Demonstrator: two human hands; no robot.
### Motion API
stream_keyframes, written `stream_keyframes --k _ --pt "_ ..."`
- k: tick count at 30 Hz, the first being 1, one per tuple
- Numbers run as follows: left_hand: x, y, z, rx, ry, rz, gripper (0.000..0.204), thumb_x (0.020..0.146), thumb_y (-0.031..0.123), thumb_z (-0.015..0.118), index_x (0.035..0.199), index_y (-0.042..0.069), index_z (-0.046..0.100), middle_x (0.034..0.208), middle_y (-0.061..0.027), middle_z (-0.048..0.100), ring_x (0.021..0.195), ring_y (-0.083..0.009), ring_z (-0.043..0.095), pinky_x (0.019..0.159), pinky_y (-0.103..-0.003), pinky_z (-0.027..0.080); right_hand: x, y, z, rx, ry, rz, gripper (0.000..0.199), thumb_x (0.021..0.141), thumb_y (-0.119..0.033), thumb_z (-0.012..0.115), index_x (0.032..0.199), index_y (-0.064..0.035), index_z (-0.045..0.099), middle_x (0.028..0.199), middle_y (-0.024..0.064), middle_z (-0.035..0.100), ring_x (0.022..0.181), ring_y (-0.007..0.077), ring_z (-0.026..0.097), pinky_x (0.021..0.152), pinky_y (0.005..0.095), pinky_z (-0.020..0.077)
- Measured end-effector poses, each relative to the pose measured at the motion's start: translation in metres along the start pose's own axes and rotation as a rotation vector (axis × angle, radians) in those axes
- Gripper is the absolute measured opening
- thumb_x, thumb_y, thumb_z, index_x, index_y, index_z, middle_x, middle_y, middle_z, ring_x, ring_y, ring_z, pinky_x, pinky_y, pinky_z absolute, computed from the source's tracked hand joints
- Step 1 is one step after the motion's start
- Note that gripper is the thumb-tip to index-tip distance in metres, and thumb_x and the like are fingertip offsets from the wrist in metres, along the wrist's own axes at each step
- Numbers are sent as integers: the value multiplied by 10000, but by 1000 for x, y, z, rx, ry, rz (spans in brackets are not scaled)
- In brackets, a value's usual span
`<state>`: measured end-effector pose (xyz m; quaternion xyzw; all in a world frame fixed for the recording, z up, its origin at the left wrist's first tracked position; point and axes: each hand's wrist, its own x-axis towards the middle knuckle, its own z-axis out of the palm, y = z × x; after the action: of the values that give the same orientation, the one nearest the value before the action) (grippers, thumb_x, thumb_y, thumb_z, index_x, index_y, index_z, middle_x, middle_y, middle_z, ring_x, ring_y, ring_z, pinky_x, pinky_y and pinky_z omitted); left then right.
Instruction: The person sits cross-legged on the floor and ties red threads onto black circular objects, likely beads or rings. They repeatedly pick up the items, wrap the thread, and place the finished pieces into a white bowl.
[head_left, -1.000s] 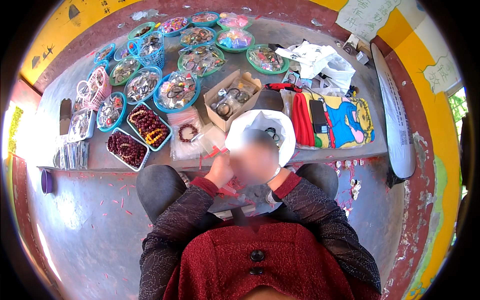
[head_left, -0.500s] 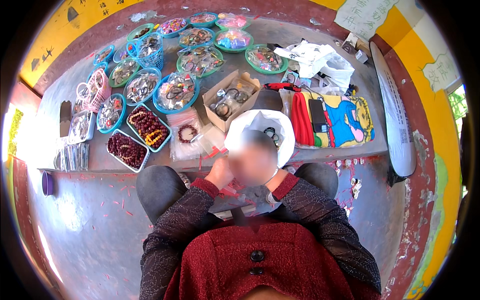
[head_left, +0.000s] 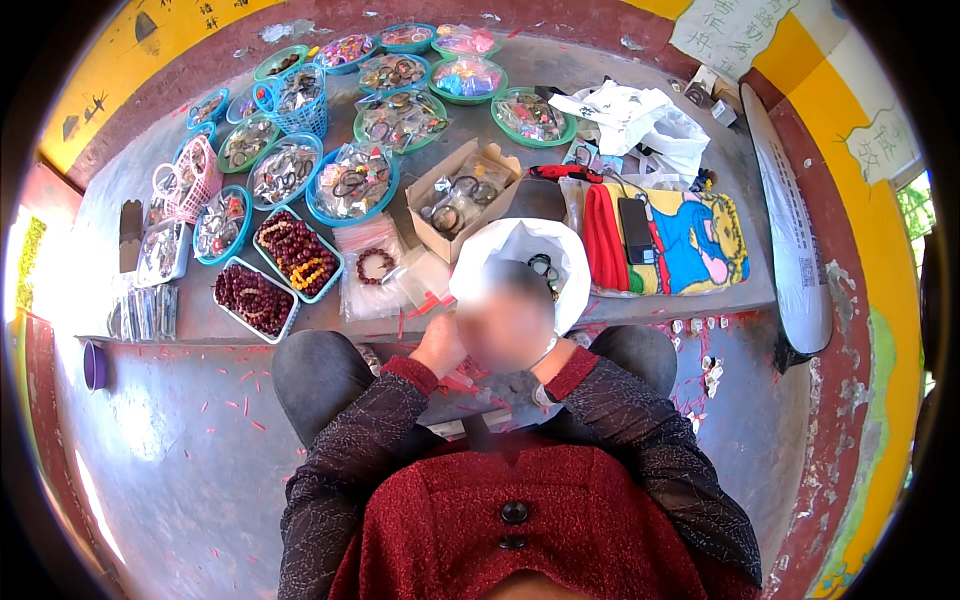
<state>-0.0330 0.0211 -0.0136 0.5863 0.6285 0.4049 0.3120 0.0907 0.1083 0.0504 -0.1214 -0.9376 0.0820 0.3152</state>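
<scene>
My left hand [head_left: 440,344] and my right hand [head_left: 553,361] are close together over my lap, just in front of a white-lined round container [head_left: 572,262]. A blurred patch covers the fingers of both hands, so what they hold, if anything, is hidden. Dark bracelet-like loops [head_left: 543,268] lie inside the container. Behind my left hand are clear plastic bags [head_left: 420,285] and a dark red beaded bracelet [head_left: 375,267] on a bag. Red scraps [head_left: 462,376] are scattered below my hands.
An open cardboard box [head_left: 432,238] holds bagged bracelets. Two trays of beads, the nearer tray [head_left: 291,325] at the edge, stand left. Several basins [head_left: 315,212] fill the back. Right lie a colourful towel [head_left: 735,285], a phone [head_left: 634,230] and a long wrapped roll [head_left: 795,240].
</scene>
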Motion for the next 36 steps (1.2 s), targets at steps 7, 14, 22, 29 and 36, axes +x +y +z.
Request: stream_keyframes --k 7,14,22,29,36 --pt "2 16 -6 -10 12 -28 147 795 30 529 908 -3 617 804 -149 637 707 -219 624 627 -317 476 -18 14 14 -26 -112 41 89 708 -154 560 737 -72 578 688 91 545 618 278 557 551 387 451" --pt "1 25 -8 -167 40 -116 173 819 49 537 956 -13 620 773 -111 639 699 -163 619 610 -284 475 -26 23 26 61 -119 220 46 703 -124 582 693 -79 588 678 82 552 631 270 570 556 381 458" --pt "6 9 -5 -643 121 -317 219 898 82 483 1020 -66 588 908 -83 629 793 -137 611 734 -248 511 -3 18 -7 391 -97 500 52 725 -126 620 728 -75 623 698 91 584 630 273 588 553 343 466" --pt "5 17 -10 -517 112 -325 209 883 102 517 978 -57 613 864 -65 628 767 -103 593 709 -220 488 -1 8 -8 290 -61 409 31 712 -105 626 720 -76 618 685 93 574 621 280 581 546 353 464" --pt "4 18 -12 -310 128 -249 178 853 112 551 935 -21 636 801 -73 628 723 -106 583 652 -241 468 -3 10 -5 286 -61 374 42 702 -112 626 721 -74 620 694 93 580 634 283 582 559 358 468"
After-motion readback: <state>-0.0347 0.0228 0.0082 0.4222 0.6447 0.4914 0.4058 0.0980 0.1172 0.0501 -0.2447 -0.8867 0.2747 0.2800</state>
